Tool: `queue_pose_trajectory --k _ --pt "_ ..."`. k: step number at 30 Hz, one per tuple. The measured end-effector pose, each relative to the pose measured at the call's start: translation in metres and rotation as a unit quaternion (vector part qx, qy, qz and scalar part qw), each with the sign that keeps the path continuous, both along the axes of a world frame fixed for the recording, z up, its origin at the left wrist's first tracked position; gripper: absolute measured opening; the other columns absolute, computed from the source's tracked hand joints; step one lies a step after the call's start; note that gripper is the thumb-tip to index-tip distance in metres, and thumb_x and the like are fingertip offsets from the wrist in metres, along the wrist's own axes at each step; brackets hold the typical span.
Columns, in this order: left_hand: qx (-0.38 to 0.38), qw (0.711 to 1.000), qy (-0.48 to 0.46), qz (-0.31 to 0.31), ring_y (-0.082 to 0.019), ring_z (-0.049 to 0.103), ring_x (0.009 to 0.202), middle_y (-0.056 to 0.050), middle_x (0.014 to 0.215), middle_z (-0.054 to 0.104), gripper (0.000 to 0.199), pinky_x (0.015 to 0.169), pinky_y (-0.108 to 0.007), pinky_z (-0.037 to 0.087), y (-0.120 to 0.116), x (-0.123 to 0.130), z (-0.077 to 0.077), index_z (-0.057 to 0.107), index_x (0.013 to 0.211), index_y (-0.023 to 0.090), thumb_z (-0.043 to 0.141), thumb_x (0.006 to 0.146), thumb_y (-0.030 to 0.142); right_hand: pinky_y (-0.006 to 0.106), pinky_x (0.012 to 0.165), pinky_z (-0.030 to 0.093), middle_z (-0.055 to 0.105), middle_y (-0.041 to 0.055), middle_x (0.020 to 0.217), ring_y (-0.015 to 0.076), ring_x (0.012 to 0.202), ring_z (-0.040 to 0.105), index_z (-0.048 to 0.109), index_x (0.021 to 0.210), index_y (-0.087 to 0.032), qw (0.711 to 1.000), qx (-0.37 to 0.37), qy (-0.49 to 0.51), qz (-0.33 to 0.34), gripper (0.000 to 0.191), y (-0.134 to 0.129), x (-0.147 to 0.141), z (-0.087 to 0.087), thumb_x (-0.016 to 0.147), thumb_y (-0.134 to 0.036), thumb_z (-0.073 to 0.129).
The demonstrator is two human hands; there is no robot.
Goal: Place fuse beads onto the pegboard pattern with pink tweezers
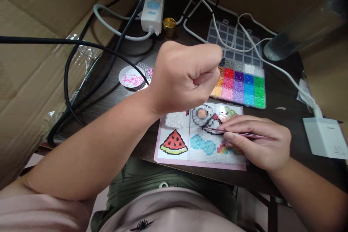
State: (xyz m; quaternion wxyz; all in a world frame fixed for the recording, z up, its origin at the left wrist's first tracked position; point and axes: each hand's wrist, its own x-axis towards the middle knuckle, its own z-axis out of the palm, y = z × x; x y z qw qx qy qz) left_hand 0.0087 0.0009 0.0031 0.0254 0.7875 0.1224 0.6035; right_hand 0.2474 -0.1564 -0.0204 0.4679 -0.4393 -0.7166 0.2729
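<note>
My left hand (187, 76) is raised close to the camera, curled into a fist, with nothing showing in it. It hides part of the bead box and the desk behind. Thin tweezers (244, 134) are held in my right hand (261, 141), between thumb and fingers. Their tips point left over a clear pegboard (195, 134), near the handle of a frying pan with egg design (201, 115). Under the board lies a pattern sheet with a watermelon slice (174, 143), blue shapes (203, 144) and a rainbow part-covered by my right hand. A small tray of white beads (174, 120) rests at its upper left.
Behind stands an open bead box (239, 83) with coloured compartments. A white dish of pink and white beads (132, 77) is at left. A power strip (152, 11), gold cup (169, 24), clear cylinder (299, 32), charger (324, 137) and several cables surround the desk, between cardboard walls.
</note>
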Motion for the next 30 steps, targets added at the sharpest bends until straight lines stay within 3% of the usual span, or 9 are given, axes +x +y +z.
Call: queue_pose_trajectory --k 5,11,18,25,30 --pt "-0.012 0.996 0.031 0.081 -0.007 0.05 0.055 0.003 0.066 0.033 0.04 0.052 -0.022 0.042 -0.002 0.0 -0.007 0.037 0.076 0.025 0.055 0.109 0.012 0.043 0.089 0.088 0.098 0.0043 0.092 0.0286 0.078 0.096 0.099 0.096 -0.031 1.0 0.005 -0.003 0.001 0.021 -0.001 0.003 0.002 0.1 -0.01 0.096" --pt "-0.038 0.997 0.02 0.063 -0.004 0.054 0.055 0.006 0.067 0.036 0.049 0.055 -0.02 0.046 -0.011 0.001 0.0 0.03 0.076 0.024 0.058 0.109 0.001 0.042 0.094 0.088 0.099 0.0018 0.096 0.0274 0.081 0.098 0.099 0.099 -0.032 0.999 -0.013 -0.018 0.022 0.028 0.0 0.006 0.01 0.097 -0.003 0.096" --pt "-0.045 0.995 0.022 0.082 -0.004 0.062 0.062 0.005 0.067 0.048 0.055 0.062 -0.018 0.054 -0.015 -0.001 0.003 0.036 0.075 0.024 0.066 0.12 0.012 0.045 0.094 0.089 0.099 0.0021 0.097 0.0283 0.082 0.097 0.1 0.102 -0.033 1.0 -0.018 -0.011 0.015 0.024 0.0 0.005 0.011 0.102 -0.009 0.097" --pt "-0.035 0.996 0.026 0.077 -0.001 0.058 0.059 0.006 0.067 0.039 0.056 0.059 -0.017 0.048 -0.015 -0.003 0.006 0.031 0.076 0.024 0.063 0.119 0.009 0.043 0.093 0.088 0.098 0.0034 0.093 0.0279 0.08 0.097 0.098 0.097 -0.03 1.0 -0.006 -0.013 0.008 0.023 0.0 0.003 0.008 0.102 -0.008 0.097" --pt "-0.026 0.997 0.036 0.06 -0.003 0.052 0.052 0.007 0.065 0.034 0.055 0.053 -0.019 0.042 -0.008 -0.006 0.006 0.03 0.076 0.024 0.067 0.117 0.012 0.034 0.094 0.086 0.097 0.0023 0.09 0.0242 0.083 0.098 0.097 0.095 -0.027 1.0 0.005 -0.007 0.02 0.026 0.003 0.001 0.006 0.099 -0.001 0.095"
